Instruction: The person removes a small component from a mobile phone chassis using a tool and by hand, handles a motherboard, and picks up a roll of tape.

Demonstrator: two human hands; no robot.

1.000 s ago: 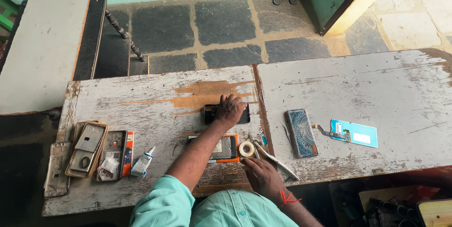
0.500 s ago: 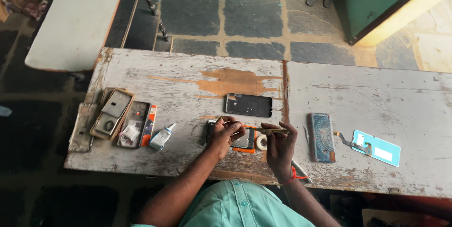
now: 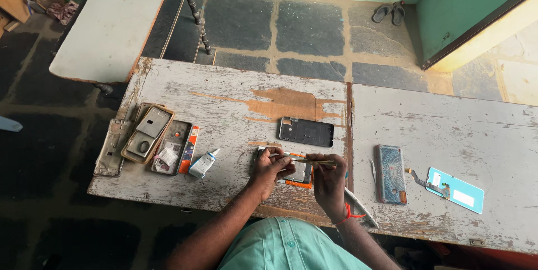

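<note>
My left hand (image 3: pixel 270 170) rests on an opened phone body with an orange edge (image 3: pixel 300 175) near the front of the worn white table (image 3: pixel 235 91). My right hand (image 3: pixel 328 176) pinches a thin tool (image 3: pixel 305 161) that reaches across to the left hand's fingers above the phone body. A dark phone back panel (image 3: pixel 306 131) lies flat just beyond both hands. What lies under the right palm is hidden.
A patterned phone case (image 3: pixel 390 173) and a light blue card with a flex cable (image 3: pixel 455 190) lie to the right. A glue tube (image 3: pixel 203 163), phone frames and cases (image 3: pixel 147 135) sit at left. A white bench (image 3: pixel 115 18) stands beyond the table.
My left hand left the dark back panel and came back to the phone body. My right hand rose from the table's front edge and now holds the thin tool over it. The view shifted.
</note>
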